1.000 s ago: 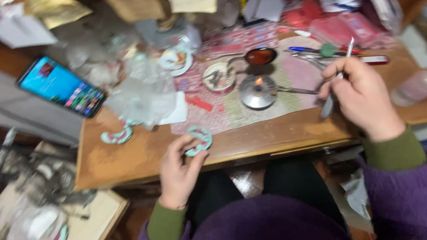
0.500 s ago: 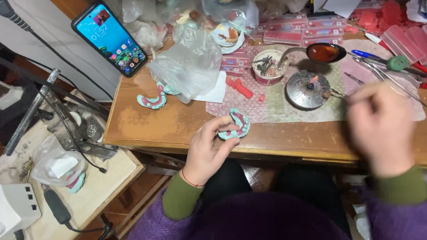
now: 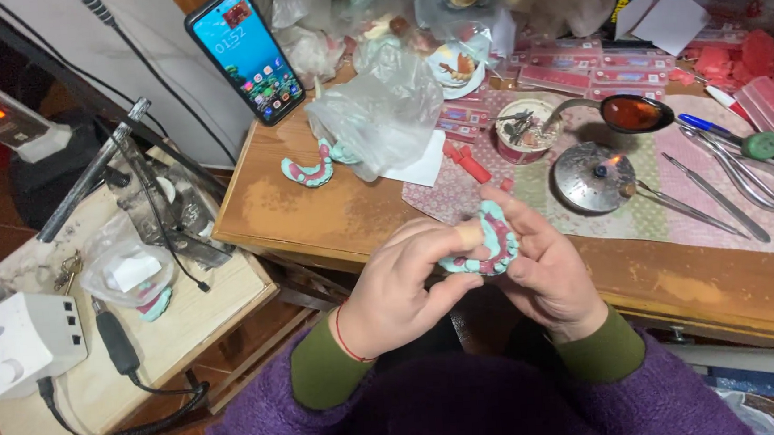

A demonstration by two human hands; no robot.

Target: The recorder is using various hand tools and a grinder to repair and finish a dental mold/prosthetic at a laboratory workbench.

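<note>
Head view: both hands grip one teal dental cast with pink wax (image 3: 493, 240) just above the wooden bench (image 3: 315, 215) edge. Left hand (image 3: 400, 288) curls around its near side, thumb pressed on top; right hand (image 3: 547, 266) cups it from beneath. A second cast (image 3: 308, 171) lies beside a plastic bag (image 3: 380, 110).

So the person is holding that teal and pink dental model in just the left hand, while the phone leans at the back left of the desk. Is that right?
Not quite. The head view shows both hands on the teal and pink dental model: the left hand and the right hand grip it together in front of the desk edge. The rest holds: the phone leans at the back left of the desk.
</note>
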